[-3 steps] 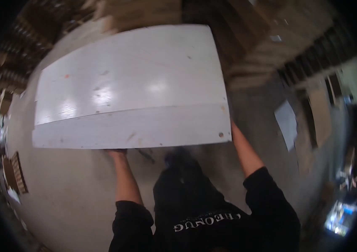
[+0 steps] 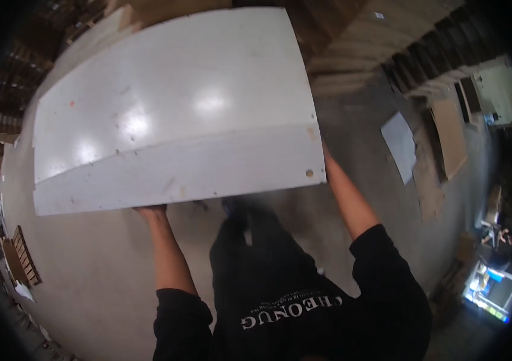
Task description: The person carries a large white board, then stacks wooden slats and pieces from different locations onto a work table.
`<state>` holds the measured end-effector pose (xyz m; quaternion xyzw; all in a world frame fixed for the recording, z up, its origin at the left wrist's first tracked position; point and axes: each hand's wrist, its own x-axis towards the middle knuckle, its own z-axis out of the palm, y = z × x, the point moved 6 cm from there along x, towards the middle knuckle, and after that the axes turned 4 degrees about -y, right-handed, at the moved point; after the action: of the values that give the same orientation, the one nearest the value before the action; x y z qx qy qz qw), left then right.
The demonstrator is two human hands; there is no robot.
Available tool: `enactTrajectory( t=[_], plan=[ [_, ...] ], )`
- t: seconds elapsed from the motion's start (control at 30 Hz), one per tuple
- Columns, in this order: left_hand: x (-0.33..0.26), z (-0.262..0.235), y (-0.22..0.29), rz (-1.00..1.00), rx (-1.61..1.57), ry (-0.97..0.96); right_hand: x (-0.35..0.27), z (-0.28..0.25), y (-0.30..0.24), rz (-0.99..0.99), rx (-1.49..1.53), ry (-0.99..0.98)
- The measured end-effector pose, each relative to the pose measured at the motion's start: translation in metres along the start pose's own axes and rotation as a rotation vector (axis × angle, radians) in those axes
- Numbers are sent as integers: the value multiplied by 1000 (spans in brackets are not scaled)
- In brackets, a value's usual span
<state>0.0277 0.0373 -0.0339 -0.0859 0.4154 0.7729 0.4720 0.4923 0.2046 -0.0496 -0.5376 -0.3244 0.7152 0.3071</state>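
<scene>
I carry a large white panel-like piece in front of me, with a glossy top area and a duller strip along its near side. Scuffs mark its surface, and a small round hole shows at its near right corner. Under the near edge, left of the middle, my left hand supports it; the fingers go out of sight beneath. My right hand is at the right edge, mostly hidden behind the piece, with only the wrist side showing. Both hands appear to bear its weight, clear of the floor.
Stacked brown cardboard stands beyond the piece and to the far right. A white sheet and a brown cardboard sheet are at right. A slatted pallet-like piece is at left on the grey floor.
The white piece sits higher and slightly further left in view, its left end tilted lower. Both my hands have shifted with it, and the surroundings have moved in view.
</scene>
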Motion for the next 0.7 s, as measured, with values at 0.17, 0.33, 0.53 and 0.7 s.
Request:
enactTrajectory(
  t=[0.17, 0.33, 0.53, 0.7],
  plan=[
    [-40, 15, 49, 41, -7, -18, -49, 26, -7, -109, 112, -98],
    [-88, -57, 25, -70, 76, 155, -112, -8, 15, -63, 236, -30],
    [-243, -183, 61, 0, 547, 256, -176, -57, 34, -14, 184, -14],
    [-487, -383, 50, 204, 792, 570, -191, -37, 53, -77, 338, -194]
  ],
)
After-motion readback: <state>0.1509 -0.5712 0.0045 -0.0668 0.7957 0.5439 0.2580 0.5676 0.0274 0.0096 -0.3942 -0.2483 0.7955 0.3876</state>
